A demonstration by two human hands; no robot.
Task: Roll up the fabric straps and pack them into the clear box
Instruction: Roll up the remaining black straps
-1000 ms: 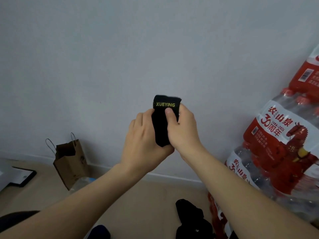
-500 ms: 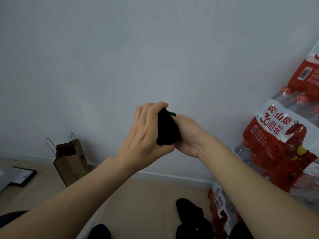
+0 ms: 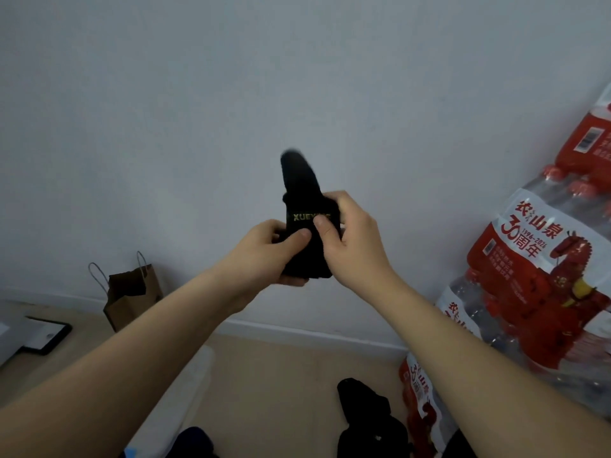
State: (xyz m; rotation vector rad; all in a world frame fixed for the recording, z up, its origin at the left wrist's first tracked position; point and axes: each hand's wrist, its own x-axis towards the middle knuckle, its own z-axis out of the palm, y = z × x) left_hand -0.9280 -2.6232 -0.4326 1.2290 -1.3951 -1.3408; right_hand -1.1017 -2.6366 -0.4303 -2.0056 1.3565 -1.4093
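A black fabric strap (image 3: 302,206) with yellow lettering is held up in front of the wall, partly rolled, with a loose end sticking up and blurred. My left hand (image 3: 264,256) grips its lower left side, thumb pressed on the front. My right hand (image 3: 353,246) grips its right side, thumb on the lettering. More black straps (image 3: 367,414) lie in a heap on the floor below. A pale translucent box edge (image 3: 195,385) shows under my left forearm; I cannot tell what it holds.
Stacked packs of bottled water in red wrap (image 3: 542,276) fill the right side. A brown paper bag (image 3: 132,295) stands against the wall at left. A dark tablet-like object (image 3: 46,335) lies on the floor at far left.
The strap was bunched small between both hands half a second ago. Now it is turned label-forward again, with a loose end flipped up above my fingers.
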